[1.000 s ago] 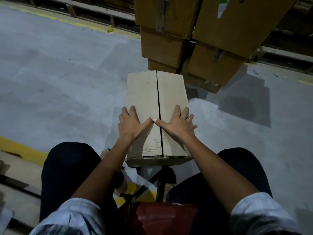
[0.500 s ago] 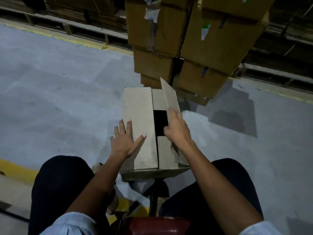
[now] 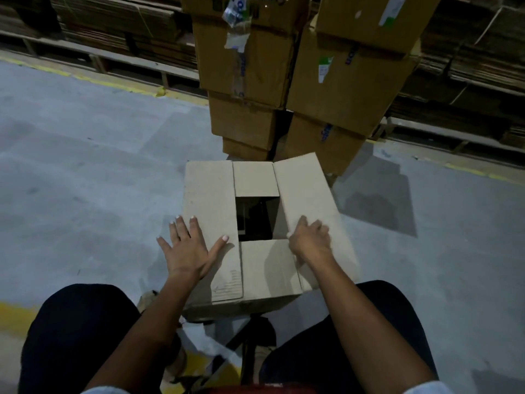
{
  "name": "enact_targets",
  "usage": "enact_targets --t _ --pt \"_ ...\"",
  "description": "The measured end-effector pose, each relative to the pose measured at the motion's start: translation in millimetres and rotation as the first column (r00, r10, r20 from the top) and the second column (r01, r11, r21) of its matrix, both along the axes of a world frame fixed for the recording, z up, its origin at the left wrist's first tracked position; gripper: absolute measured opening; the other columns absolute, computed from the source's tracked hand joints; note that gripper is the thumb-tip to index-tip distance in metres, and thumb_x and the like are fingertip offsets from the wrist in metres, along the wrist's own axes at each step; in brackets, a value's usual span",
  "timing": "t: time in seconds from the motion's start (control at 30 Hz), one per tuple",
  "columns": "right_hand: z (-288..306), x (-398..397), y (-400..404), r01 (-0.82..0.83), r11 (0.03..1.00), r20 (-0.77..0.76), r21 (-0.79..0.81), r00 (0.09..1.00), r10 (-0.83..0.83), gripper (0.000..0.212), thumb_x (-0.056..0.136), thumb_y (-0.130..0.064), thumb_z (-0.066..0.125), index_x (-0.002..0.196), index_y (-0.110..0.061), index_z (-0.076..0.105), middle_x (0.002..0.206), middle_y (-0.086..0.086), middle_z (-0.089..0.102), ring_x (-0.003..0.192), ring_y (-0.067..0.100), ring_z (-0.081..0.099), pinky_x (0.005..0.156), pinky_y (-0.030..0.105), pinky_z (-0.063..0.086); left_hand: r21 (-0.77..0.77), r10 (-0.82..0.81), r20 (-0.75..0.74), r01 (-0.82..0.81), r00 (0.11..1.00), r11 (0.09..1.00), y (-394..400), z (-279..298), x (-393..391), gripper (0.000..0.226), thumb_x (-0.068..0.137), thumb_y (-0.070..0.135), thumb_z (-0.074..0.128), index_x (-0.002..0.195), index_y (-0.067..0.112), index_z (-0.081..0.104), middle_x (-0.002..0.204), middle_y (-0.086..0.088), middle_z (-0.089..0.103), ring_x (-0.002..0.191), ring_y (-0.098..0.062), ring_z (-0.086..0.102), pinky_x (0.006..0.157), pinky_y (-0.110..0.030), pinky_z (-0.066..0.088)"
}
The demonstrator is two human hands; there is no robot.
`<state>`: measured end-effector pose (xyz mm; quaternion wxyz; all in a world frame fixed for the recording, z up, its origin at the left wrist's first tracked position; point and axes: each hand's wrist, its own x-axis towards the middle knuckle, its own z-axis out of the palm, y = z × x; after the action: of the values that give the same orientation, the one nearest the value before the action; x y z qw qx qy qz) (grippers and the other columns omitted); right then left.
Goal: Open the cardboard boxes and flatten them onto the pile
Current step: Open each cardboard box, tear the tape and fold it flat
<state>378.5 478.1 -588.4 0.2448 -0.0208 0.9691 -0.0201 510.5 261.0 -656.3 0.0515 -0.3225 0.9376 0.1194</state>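
Head view: cardboard box (image 3: 216, 223) is sitting on the floor between your knees, in front of stacked boxes (image 3: 298, 66). Your left hand (image 3: 189, 248) is pressing flat, fingers spread, on the closed left flap. Your right hand (image 3: 309, 240) is folding the right flap (image 3: 306, 194) outward; its grip is blurred, can't tell. Next, I'd be lifting the left flap from its centre edge.

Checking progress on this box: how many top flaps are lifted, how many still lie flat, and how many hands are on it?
Lifted flaps: 1
Flat flaps: 3
Hands on the box: 2, left hand and right hand
Total: 4 flaps, 2 hands
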Motion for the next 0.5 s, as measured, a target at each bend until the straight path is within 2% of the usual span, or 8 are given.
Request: enact_targets --t 0.1,0.2,0.27,0.37,0.43,0.5 --pt "-13.8 7.2 -17.7 0.001 0.985 0.158 -0.171 0.987 0.026 0.072 0.104 -0.053 0.040 0.162 -0.032 0.003 0.165 0.023 0.000 0.148 0.053 0.009 0.120 0.061 0.021 0.013 0.050 0.020 -0.050 0.999 0.999 -4.8 5.3 0.9 0.118 0.075 0.094 0.002 0.159 0.011 0.007 0.165 -0.022 0.001 0.153 -0.036 -0.003 0.118 -0.066 0.000" --pt "-21.8 14.0 -27.5 -0.079 0.973 0.204 -0.215 0.971 0.124 0.067 0.099 -0.067 0.037 0.159 -0.044 0.017 0.166 0.020 -0.017 0.147 0.059 -0.003 0.118 0.067 0.014 0.063 0.100 0.041 -0.103 0.994 0.993 -9.5 9.1 4.6 0.126 0.069 0.098 0.003 0.159 0.010 0.004 0.165 -0.023 -0.002 0.153 -0.037 -0.006 0.117 -0.067 -0.002" --pt "-29.4 21.9 -30.8 -0.159 0.975 0.201 -0.157 0.961 0.189 0.067 0.095 -0.073 0.036 0.154 -0.043 0.031 0.163 0.017 -0.029 0.146 0.060 -0.012 0.117 0.069 0.008 0.085 0.128 0.054 -0.132 0.990 0.988 -9.7 10.7 6.3 0.132 0.064 0.102 0.005 0.159 0.011 0.002 0.165 -0.022 -0.005 0.153 -0.038 -0.008 0.115 -0.069 -0.005" --pt "-38.8 29.6 -36.9 -0.190 0.975 0.164 -0.116 0.964 0.207 0.075 0.090 -0.074 0.049 0.152 -0.036 0.033 0.160 0.020 -0.035 0.143 0.063 -0.016 0.114 0.073 0.005 0.111 0.146 0.077 -0.154 0.986 0.982 -4.4 13.3 6.0 0.139 0.057 0.106 0.011 0.159 0.012 -0.003 0.165 -0.022 -0.010 0.152 -0.038 -0.012 0.111 -0.071 -0.010" --pt "-37.3 28.0 -40.5 -0.148 0.978 0.157 -0.146 0.973 0.170 0.082 0.087 -0.070 0.060 0.153 -0.029 0.034 0.161 0.021 -0.031 0.144 0.063 -0.014 0.114 0.074 0.006 0.100 0.084 0.072 -0.091 0.994 0.991 1.4 15.7 4.8 0.129 0.065 0.101 0.024 0.158 0.017 -0.003 0.165 -0.021 -0.010 0.151 -0.041 -0.012 0.111 -0.071 -0.008" --pt "-32.5 24.0 -43.9 -0.091 0.981 0.157 -0.170 0.980 0.118 0.086 0.084 -0.063 0.069 0.153 -0.021 0.036 0.163 0.021 -0.026 0.145 0.061 -0.013 0.115 0.074 0.007 0.050 -0.042 0.068 0.038 0.997 0.998 6.6 24.8 -0.5 0.107 0.079 0.085 0.039 0.159 0.024 0.003 0.165 -0.020 -0.008 0.151 -0.043 -0.009 0.112 -0.072 -0.001"
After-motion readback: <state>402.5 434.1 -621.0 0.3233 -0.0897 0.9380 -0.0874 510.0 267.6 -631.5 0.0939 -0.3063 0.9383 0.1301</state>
